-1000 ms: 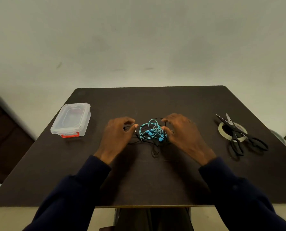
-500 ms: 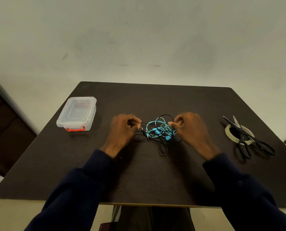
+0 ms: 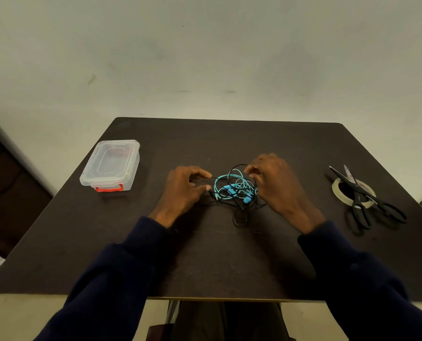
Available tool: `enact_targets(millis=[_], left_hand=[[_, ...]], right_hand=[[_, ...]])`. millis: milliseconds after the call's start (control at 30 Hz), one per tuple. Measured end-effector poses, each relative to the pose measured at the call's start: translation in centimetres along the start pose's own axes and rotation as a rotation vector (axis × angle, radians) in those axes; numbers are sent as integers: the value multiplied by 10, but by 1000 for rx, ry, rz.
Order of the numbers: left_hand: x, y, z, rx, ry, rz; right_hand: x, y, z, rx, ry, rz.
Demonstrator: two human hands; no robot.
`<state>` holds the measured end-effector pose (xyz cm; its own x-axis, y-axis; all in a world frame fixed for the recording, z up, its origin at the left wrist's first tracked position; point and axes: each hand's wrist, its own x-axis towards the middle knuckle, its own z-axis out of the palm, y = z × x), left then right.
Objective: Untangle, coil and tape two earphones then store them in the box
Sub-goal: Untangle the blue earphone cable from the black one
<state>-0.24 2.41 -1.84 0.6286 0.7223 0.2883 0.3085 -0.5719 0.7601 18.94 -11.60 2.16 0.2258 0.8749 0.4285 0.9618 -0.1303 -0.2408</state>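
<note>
A tangle of a blue earphone (image 3: 232,189) and a black earphone (image 3: 239,217) lies mid-table. My left hand (image 3: 183,190) sits at the tangle's left side, thumb and fingers pinched on a black cable that runs toward the knot. My right hand (image 3: 276,185) is at the tangle's right side, fingers bent over the upper loops and touching the cables. A clear plastic box (image 3: 111,166) with its lid on and a red latch stands at the far left of the table.
Black scissors (image 3: 365,200) lie across a roll of clear tape (image 3: 352,193) at the table's right. The dark table (image 3: 229,262) ends in a front edge near my body. A pale wall stands behind.
My right hand's fingers have loosened and lifted toward the top loops of the tangle. The left hand keeps its pinch on the black cable. The view shifted slightly.
</note>
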Motion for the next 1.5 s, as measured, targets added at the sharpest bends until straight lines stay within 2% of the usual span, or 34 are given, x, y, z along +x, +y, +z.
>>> enact_targets(millis=[133, 300, 367, 433, 500, 900, 1100, 1233, 1300, 1400, 1500], left_hand=[[1, -1, 10, 111, -177, 184], [-1, 5, 26, 82, -291, 188], [-2, 3, 29, 111, -284, 226], [-3, -1, 29, 154, -256, 242], [-3, -3, 28, 198, -215, 231], [-3, -5, 22, 196, -146, 235], [-2, 5, 25, -57, -16, 141], [10, 13, 30, -78, 49, 56], [19, 16, 29, -86, 38, 20], [33, 22, 23, -189, -64, -23], [41, 32, 15, -227, -138, 40]], right_hand=[[5, 11, 5, 53, 6, 57], [7, 35, 13, 157, -14, 300], [9, 39, 14, 220, -83, 345], [12, 39, 15, 241, -199, 318], [15, 36, 18, 256, -235, 291], [34, 23, 30, 336, -216, 396], [27, 32, 18, 446, -142, 400], [26, 36, 13, 614, -121, 434], [27, 36, 10, 716, -112, 418], [30, 33, 2, 804, -89, 396], [32, 29, -3, 866, -79, 381]])
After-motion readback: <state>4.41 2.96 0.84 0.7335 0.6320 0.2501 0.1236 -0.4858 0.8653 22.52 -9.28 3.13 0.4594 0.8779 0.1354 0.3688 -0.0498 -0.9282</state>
